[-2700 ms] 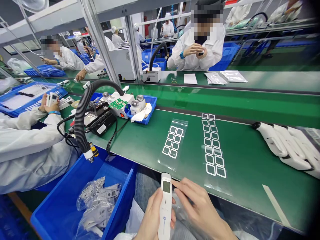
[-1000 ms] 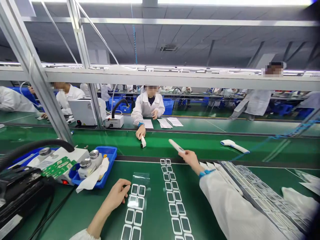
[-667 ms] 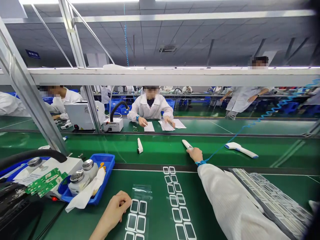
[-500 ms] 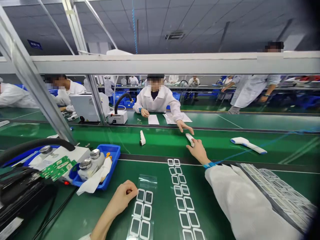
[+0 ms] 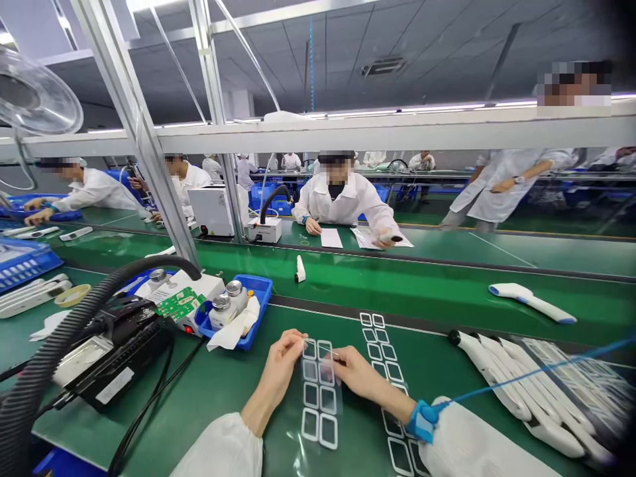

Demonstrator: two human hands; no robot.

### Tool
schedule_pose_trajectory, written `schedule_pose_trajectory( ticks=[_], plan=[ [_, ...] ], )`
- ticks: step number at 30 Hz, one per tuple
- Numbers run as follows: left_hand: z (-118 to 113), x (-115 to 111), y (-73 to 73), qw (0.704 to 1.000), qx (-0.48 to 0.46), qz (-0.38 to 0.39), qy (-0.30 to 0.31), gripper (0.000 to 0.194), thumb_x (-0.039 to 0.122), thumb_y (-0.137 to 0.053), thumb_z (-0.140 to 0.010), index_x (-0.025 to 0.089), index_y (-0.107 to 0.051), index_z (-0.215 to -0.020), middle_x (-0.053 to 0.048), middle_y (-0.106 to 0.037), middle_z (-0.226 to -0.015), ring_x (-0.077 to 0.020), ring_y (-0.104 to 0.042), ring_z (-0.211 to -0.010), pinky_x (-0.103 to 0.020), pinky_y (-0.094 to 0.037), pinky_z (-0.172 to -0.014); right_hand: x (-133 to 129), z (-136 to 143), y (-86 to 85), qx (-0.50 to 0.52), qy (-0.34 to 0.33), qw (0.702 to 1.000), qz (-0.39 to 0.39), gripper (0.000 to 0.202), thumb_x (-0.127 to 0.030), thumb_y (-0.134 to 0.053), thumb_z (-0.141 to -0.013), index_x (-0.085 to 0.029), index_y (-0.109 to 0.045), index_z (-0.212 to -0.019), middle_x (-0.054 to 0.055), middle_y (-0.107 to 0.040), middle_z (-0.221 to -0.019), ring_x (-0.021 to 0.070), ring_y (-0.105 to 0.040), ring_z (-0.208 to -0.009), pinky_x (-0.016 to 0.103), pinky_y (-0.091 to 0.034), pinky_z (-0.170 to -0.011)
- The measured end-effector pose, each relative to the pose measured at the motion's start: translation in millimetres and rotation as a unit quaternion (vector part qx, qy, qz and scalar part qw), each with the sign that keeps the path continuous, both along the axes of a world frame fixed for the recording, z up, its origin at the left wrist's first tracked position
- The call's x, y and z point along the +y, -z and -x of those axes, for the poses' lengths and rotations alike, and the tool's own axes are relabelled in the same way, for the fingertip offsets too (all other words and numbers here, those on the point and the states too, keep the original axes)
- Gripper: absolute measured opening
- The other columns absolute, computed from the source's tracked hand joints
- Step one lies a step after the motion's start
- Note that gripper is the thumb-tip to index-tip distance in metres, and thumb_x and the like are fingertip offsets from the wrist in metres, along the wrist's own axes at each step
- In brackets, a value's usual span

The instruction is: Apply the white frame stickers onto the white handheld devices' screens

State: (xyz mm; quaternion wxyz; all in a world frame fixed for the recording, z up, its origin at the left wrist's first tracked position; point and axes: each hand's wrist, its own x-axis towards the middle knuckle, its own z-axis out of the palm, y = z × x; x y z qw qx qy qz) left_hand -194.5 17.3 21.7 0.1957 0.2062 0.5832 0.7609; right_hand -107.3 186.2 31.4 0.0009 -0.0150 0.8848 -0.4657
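A clear film sheet with rows of white rounded frame stickers [image 5: 311, 395] lies in front of me on the green bench. My left hand [image 5: 281, 368] pinches its upper left corner. At the upper right edge, my right hand [image 5: 354, 376] has its fingers closed on the film, the fingertips partly blurred behind its glare. A second strip of frame stickers [image 5: 382, 352] extends along the bench to the right, partly under my right forearm. A blue wrist strap [image 5: 422, 421] with a cord is on my right wrist.
Several white handheld devices [image 5: 517, 391] lie at right beside more sticker sheets [image 5: 571, 371]. A blue tray [image 5: 258, 318] with metal-capped bottles stands left, near a black hose [image 5: 74, 318]. On the green belt are two white devices [image 5: 300, 270]. A co-worker [image 5: 342, 202] sits opposite.
My right hand has left the white device on the belt and come back to the sticker sheet. The co-worker opposite now holds a device. My left hand has closed on the sheet's corner.
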Motion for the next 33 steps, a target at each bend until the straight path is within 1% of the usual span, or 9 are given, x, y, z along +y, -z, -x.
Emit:
schedule_pose_trajectory(
  ticks=[5, 8, 11, 18, 24, 26, 28, 30, 33],
  plan=[
    [-5.6, 5.0, 5.3, 1.000, -0.030, 0.003, 0.002, 0.034, 0.050, -0.068, -0.077, 0.015, -0.067, -0.078, -0.007, -0.068, -0.081, -0.0207, -0.064, -0.077, -0.033, -0.049, -0.075, 3.9, -6.9, 3.5, -0.029, 0.020, 0.998, 0.045, 0.031, -0.039, -0.053, -0.083, -0.018, -0.057, -0.060, -0.002, -0.053, -0.052, 0.0112, -0.048, -0.046, 0.023, -0.039, -0.047],
    [-3.2, 4.2, 6.5, 1.000, -0.014, 0.020, -0.018, 0.032, 0.047, -0.070, -0.076, 0.015, -0.069, -0.074, -0.006, -0.070, -0.075, -0.0194, -0.064, -0.073, -0.029, -0.048, -0.071, 18.3, -7.2, -6.9, 0.001, 0.083, 0.996, 0.042, 0.024, -0.039, -0.050, -0.082, -0.018, -0.062, -0.082, -0.001, -0.057, -0.064, 0.0126, -0.051, -0.052, 0.025, -0.043, -0.050],
    [-1.7, 3.4, 5.2, 0.999, 0.002, 0.029, -0.024, 0.030, 0.045, -0.070, -0.075, 0.015, -0.069, -0.072, -0.005, -0.069, -0.069, -0.0181, -0.062, -0.068, -0.028, -0.047, -0.068, 23.1, -6.0, -20.0, 0.045, 0.127, 0.991, 0.008, 0.023, -0.036, -0.047, -0.086, -0.018, -0.060, -0.084, 0.000, -0.057, -0.070, 0.0137, -0.050, -0.059, 0.026, -0.041, -0.055],
    [-6.2, 3.2, 1.5, 0.999, -0.008, 0.029, -0.013, 0.028, 0.042, -0.074, -0.072, 0.014, -0.071, -0.070, -0.005, -0.070, -0.068, -0.0172, -0.061, -0.066, -0.027, -0.047, -0.067, 3.2, -10.8, -35.1, 0.090, 0.110, 0.987, -0.072, 0.022, -0.025, -0.048, -0.090, -0.020, -0.054, -0.069, -0.001, -0.052, -0.068, 0.0148, -0.045, -0.062, 0.028, -0.035, -0.058],
    [-7.5, 5.0, 3.9, 0.995, -0.096, 0.008, -0.029, 0.033, 0.046, -0.074, -0.071, 0.013, -0.071, -0.071, -0.004, -0.068, -0.067, -0.0142, -0.059, -0.061, -0.024, -0.047, -0.059, -7.0, -35.0, -29.7, 0.215, 0.096, 0.966, -0.110, 0.021, -0.025, -0.038, -0.098, -0.021, -0.053, -0.083, 0.003, -0.053, -0.081, 0.0164, -0.049, -0.070, 0.031, -0.039, -0.065],
    [-7.1, 5.3, 4.0, 0.993, -0.116, 0.003, -0.035, 0.033, 0.047, -0.074, -0.071, 0.013, -0.071, -0.069, -0.003, -0.067, -0.067, -0.0132, -0.059, -0.062, -0.022, -0.047, -0.060, -4.3, -36.2, -25.8, 0.237, 0.155, 0.957, -0.065, 0.019, -0.028, -0.039, -0.098, -0.021, -0.056, -0.094, 0.004, -0.055, -0.085, 0.0169, -0.052, -0.072, 0.032, -0.041, -0.066],
    [-7.6, 5.8, 3.9, 0.991, -0.126, 0.001, -0.036, 0.034, 0.046, -0.075, -0.070, 0.013, -0.070, -0.066, -0.003, -0.066, -0.066, -0.0120, -0.059, -0.062, -0.021, -0.047, -0.059, -0.5, -31.5, -20.6, 0.188, 0.197, 0.962, 0.012, 0.025, -0.031, -0.046, -0.094, -0.020, -0.054, -0.115, 0.006, -0.059, -0.091, 0.0172, -0.054, -0.073, 0.031, -0.043, -0.063],
    [-9.7, 6.9, 3.7, 0.991, -0.131, 0.003, -0.032, 0.034, 0.046, -0.077, -0.069, 0.013, -0.069, -0.066, -0.003, -0.066, -0.065, -0.0111, -0.058, -0.059, -0.020, -0.047, -0.056, 1.4, -23.5, -14.0, 0.110, 0.177, 0.973, 0.101, 0.051, -0.031, -0.056, -0.087, -0.019, -0.042, -0.134, 0.007, -0.064, -0.098, 0.0179, -0.059, -0.077, 0.030, -0.045, -0.064],
    [-14.8, 8.5, 2.8, 0.990, -0.138, 0.007, -0.013, 0.035, 0.047, -0.078, -0.068, 0.013, -0.071, -0.069, -0.004, -0.068, -0.067, -0.0122, -0.060, -0.059, -0.021, -0.049, -0.056, -0.7, -12.1, -4.1, 0.048, 0.115, 0.972, 0.201, 0.073, -0.026, -0.064, -0.078, -0.017, -0.031, -0.142, 0.005, -0.067, -0.092, 0.0179, -0.062, -0.080, 0.031, -0.047, -0.071]
  ],
)
